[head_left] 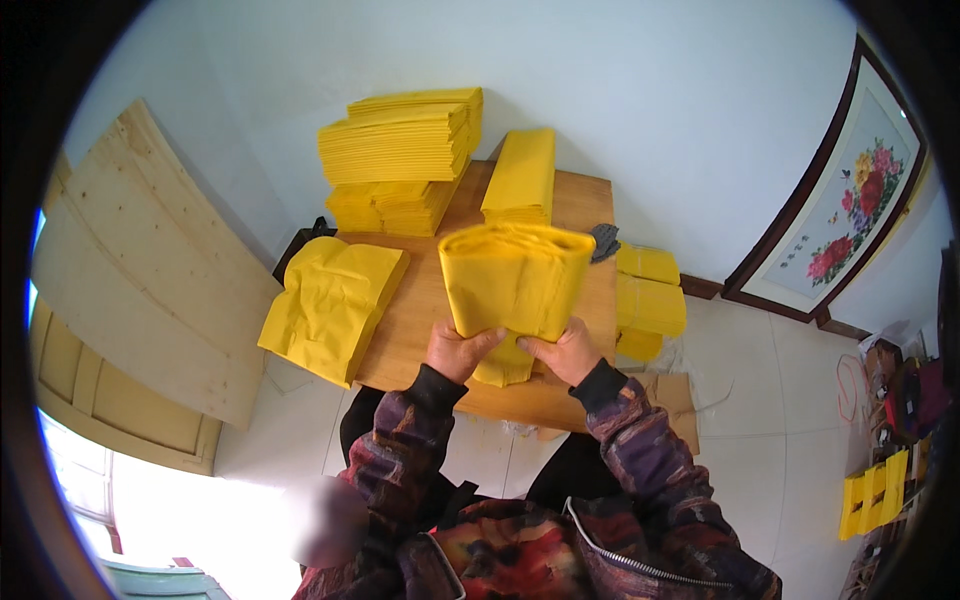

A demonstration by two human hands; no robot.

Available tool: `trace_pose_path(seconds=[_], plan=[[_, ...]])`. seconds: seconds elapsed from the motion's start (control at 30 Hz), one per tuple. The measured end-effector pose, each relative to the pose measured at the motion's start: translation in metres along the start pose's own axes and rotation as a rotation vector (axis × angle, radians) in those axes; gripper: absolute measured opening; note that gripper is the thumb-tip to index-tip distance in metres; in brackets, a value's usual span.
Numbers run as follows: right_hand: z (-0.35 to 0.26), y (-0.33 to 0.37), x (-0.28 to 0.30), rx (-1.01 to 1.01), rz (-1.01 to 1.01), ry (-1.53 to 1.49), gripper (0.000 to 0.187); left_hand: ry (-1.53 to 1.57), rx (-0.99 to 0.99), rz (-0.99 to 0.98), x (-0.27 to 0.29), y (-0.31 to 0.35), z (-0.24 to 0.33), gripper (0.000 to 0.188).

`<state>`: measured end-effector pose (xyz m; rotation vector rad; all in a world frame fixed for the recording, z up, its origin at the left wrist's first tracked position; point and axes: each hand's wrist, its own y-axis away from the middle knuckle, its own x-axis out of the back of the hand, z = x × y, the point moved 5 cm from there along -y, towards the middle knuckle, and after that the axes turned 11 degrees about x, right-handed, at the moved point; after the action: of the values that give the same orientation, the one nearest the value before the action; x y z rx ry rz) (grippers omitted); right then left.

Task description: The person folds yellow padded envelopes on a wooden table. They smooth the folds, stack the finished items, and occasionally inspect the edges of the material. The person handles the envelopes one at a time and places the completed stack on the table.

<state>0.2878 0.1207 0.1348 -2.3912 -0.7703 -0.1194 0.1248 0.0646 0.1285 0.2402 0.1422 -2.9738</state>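
Note:
Between my two hands a thick folded bundle of yellow paper is held up over the wooden table. My left hand grips its lower left corner, thumb across the near face. The lower right corner is in my right hand, its thumb pointing inward too. The remaining fingers of both hands are hidden behind the bundle. Beneath it, more yellow paper shows near the table's front edge. To the left lies a creased yellow paper stack that overhangs the table's edge.
Tall stacks of folded yellow paper stand at the back left, with a narrower stack beside them. A grey glove-like cloth lies at the right edge. Tied yellow bundles sit right of the table. A plywood board leans at left.

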Motion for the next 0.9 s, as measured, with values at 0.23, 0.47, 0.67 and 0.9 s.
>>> trace_pose_path(seconds=[0.23, 0.47, 0.67, 0.9], plan=[[-0.009, -0.01, -0.006, -0.134, -0.25, 0.001, 0.035, 0.527, 0.193, 0.06, 0.007, 0.019, -0.025, 0.038], [0.029, -0.024, -0.035, -0.343, -0.859, 0.178, 0.037, 0.883, 0.477, 0.205, 0.001, 0.071, -0.097, 0.045], [0.083, -0.029, -0.057, -0.477, -1.202, 0.425, 0.043, 0.761, 0.778, 0.117, -0.003, 0.122, -0.122, 0.04], [0.116, -0.049, -0.08, -0.289, -1.416, 0.826, 0.055, -0.506, 0.191, -0.011, 0.028, 0.095, -0.06, 0.025]])
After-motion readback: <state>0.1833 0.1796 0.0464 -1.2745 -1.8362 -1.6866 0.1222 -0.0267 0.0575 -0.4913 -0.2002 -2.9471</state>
